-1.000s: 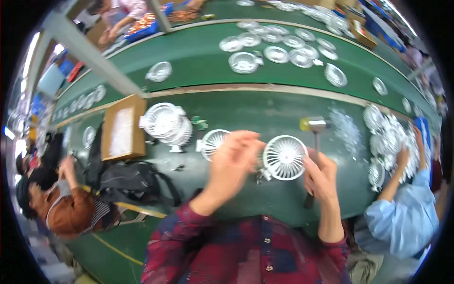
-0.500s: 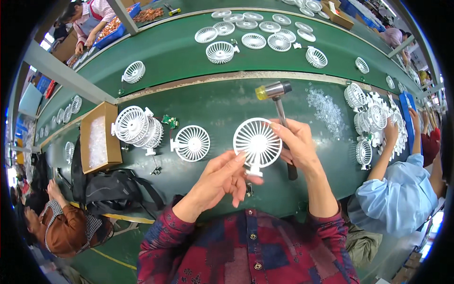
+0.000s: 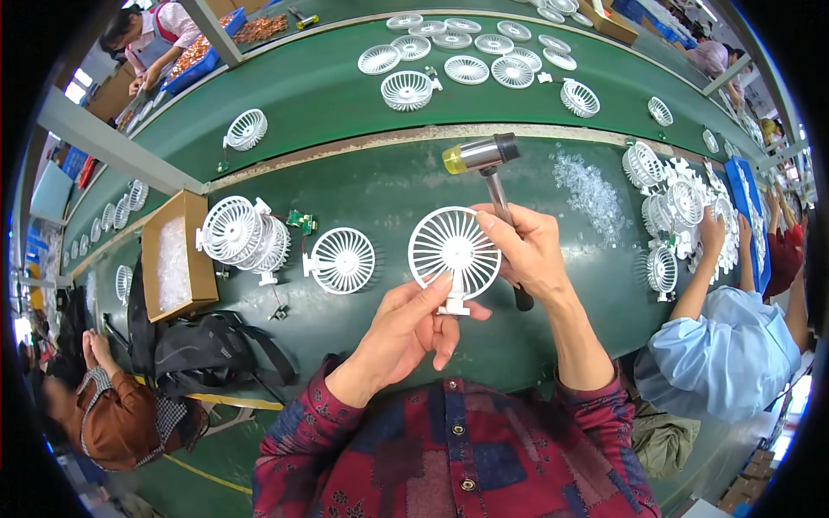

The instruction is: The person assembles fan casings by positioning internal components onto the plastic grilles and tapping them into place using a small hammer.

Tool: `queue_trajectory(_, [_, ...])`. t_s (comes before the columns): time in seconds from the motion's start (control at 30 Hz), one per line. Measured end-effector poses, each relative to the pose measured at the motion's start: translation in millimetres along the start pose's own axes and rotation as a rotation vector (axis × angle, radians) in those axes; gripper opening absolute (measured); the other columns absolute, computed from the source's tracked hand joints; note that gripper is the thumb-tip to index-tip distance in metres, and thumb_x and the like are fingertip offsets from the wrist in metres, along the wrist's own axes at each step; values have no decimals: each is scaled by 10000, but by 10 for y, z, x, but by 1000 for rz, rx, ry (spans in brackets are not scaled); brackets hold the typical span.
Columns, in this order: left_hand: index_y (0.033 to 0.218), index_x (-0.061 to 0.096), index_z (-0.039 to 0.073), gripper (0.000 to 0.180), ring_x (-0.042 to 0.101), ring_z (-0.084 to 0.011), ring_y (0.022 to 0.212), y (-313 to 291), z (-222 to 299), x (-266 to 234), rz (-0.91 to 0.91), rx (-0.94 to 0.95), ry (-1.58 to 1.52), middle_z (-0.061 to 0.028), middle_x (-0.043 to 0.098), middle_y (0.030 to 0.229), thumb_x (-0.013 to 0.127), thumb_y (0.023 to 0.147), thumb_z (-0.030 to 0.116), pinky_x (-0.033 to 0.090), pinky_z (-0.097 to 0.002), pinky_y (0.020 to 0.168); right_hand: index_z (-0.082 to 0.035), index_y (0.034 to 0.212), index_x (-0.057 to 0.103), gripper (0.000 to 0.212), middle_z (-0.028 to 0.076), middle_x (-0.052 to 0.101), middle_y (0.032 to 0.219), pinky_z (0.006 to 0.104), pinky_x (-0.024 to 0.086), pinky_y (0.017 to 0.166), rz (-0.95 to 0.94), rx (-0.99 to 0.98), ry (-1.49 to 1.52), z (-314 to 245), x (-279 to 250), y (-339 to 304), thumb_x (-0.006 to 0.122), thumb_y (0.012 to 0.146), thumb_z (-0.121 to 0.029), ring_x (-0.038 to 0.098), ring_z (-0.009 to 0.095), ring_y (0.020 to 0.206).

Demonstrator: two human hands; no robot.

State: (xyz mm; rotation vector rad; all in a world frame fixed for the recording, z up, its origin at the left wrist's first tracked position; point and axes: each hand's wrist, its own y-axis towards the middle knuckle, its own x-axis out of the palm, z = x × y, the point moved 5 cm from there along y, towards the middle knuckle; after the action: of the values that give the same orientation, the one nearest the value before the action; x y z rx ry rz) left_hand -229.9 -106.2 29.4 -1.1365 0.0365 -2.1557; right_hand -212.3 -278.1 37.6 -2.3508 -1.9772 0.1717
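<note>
Between my hands is a round white fan grille with radial slats and a short stem at its lower edge. My left hand pinches it near the stem, thumb on the front. My right hand grips a mallet by its handle, while its thumb and fingers also touch the grille's right rim. The mallet head has one yellow and one black face and points up above the grille. Flat on the bench just left lies another white fan housing. Farther left, several housings are stacked.
An open cardboard box of clear small parts stands left, with a black bag before it. Loose clear pieces lie right of the mallet. Grilles rest on the green conveyor. A co-worker in light blue works beside white parts at right.
Both hands and the grille have shifted slightly left. The mallet's head has risen and moved left with my right hand. My grip on both things looks the same.
</note>
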Motion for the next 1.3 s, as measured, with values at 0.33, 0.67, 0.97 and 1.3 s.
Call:
queue_trajectory(0.33, [1214, 504, -17, 318, 537, -97, 566, -44, 132, -143, 97, 149, -56, -206, 667, 984, 503, 1010, 227, 469, -247, 421, -15, 1222, 638, 369, -48, 544, 620, 208, 304, 411, -67, 101, 23, 40, 263, -354, 617, 955, -269, 418, 9, 473])
queue_trajectory(0.67, [1213, 489, 15, 286, 563, -121, 545, -9, 91, -275, 195, 259, 7, -178, 675, 962, 518, 1002, 206, 469, -255, 403, 8, 1140, 656, 308, 48, 714, 865, 268, 494, 627, -167, -43, -310, -97, 330, -567, 720, 845, -53, 608, 76, 736])
queue_trajectory(0.97, [1239, 384, 2, 333, 553, -146, 457, -71, 69, -295, 280, 313, 336, -187, 647, 899, 512, 1003, 199, 452, -247, 351, 5, 1027, 683, 207, 98, 618, 698, 298, 401, 531, -102, -392, -507, -223, 275, -551, 719, 833, -59, 509, 134, 575])
queue_trajectory(1.3, [1173, 434, 23, 245, 563, -181, 491, -31, -14, -396, 325, 195, 246, -141, 621, 873, 531, 992, 158, 453, -286, 352, -46, 983, 684, 247, 105, 643, 804, 379, 464, 562, -202, -364, -712, -110, 320, -526, 767, 789, -174, 607, 303, 628])
